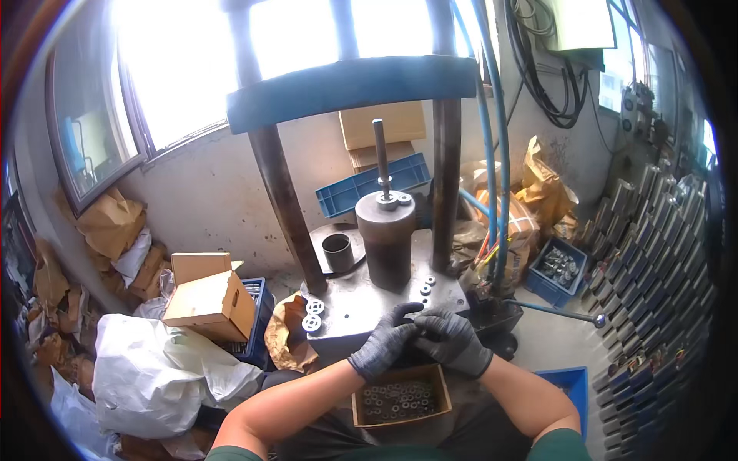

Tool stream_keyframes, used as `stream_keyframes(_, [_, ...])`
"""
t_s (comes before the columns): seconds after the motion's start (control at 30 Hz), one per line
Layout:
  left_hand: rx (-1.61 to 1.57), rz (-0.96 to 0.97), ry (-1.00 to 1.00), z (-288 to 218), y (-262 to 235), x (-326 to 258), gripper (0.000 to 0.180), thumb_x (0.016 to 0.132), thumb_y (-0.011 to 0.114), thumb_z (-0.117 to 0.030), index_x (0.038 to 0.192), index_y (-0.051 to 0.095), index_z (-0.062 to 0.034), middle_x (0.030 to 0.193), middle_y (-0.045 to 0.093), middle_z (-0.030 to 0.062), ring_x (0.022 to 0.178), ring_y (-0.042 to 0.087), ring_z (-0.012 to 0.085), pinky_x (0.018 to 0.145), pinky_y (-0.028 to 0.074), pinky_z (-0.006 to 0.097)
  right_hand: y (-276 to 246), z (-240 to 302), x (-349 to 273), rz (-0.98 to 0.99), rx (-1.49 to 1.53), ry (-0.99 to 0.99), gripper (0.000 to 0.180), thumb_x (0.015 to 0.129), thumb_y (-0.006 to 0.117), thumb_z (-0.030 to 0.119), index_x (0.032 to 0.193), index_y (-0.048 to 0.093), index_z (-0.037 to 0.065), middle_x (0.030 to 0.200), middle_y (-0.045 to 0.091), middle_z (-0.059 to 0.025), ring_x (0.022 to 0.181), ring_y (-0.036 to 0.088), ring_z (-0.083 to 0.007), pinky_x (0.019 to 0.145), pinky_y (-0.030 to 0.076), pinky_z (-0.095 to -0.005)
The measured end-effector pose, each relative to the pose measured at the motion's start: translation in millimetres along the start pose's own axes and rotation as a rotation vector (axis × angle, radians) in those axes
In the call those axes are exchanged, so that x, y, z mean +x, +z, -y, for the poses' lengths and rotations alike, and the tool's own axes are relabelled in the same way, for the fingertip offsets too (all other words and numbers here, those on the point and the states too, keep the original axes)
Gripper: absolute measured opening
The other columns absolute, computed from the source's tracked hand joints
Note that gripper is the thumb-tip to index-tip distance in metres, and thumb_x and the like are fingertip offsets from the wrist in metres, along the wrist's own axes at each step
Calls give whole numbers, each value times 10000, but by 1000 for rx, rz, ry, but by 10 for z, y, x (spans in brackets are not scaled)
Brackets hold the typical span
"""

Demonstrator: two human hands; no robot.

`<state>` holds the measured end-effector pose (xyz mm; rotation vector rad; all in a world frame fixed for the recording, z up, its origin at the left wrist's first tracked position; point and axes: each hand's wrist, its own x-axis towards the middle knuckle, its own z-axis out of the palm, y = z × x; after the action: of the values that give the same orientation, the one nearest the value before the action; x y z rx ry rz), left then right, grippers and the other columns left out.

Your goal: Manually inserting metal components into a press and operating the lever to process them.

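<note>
Both my hands wear dark grey gloves and meet at the front edge of the press's metal plate [357, 315]. My left hand [382, 343] has its fingers pinched together against the fingertips of my right hand [455, 342], which is closed too. Whatever lies between them is hidden. Just below stands an open cardboard box [403, 422] holding many small metal rings [400, 398]. Beyond my hands a thick metal cylinder [386, 238] stands upright on the plate, with ring-shaped parts [388, 201] and a thin rod [380, 150] on top. Several small rings [427, 290] lie to its right.
Spoked round metal parts [313, 313] and a short dark tube [337, 252] sit on the plate's left. Steel posts [286, 207] and a blue crossbeam [354, 88] frame it. A lever [557, 313] juts right. Stacked metal bars [653, 284] fill the right side; a carton [206, 303] stands left.
</note>
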<state>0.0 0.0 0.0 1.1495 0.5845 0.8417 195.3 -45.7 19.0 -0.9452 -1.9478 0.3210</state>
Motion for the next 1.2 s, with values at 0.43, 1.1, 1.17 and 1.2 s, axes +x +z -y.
stream_keyframes(0.43, [327, -542, 362, -1728, -346, 1776, 484, 982, 635, -102, 1436, 471, -55, 1196, 649, 128, 842, 688, 197, 592, 574, 319, 164, -541, 127, -82, 376, 502, 191, 892, 770, 105, 1038, 719, -6, 1002, 695, -155, 953, 684, -300, 872, 551, -386])
stream_keyframes(1.1, [1004, -738, 332, -1637, -516, 2394, 343, 970, 601, -297, 1207, 614, -50, 1058, 751, 242, 1057, 713, 428, 927, 546, 509, 197, -756, 334, -292, 461, 479, 191, 897, 723, -3, 1088, 724, -1, 1176, 692, -118, 832, 722, -187, 738, 592, -296])
stream_keyframes(1.17, [987, -726, 359, -1650, -463, 2335, 342, 968, 601, -297, 1205, 615, -52, 1058, 752, 238, 1058, 712, 428, 928, 546, 507, 107, -769, 546, -294, 564, 520, 196, 966, 683, 0, 1160, 707, -2, 1263, 675, -70, 815, 718, -106, 680, 609, -265])
stream_keyframes(1.2, [1031, -741, 387, -1647, -438, 2306, 348, 991, 592, -320, 1214, 617, -54, 1061, 751, 236, 1057, 710, 431, 927, 545, 508, 57, -798, 707, -286, 429, 376, 200, 968, 680, 1, 1166, 705, -10, 1279, 670, -74, 810, 719, -105, 676, 604, -261])
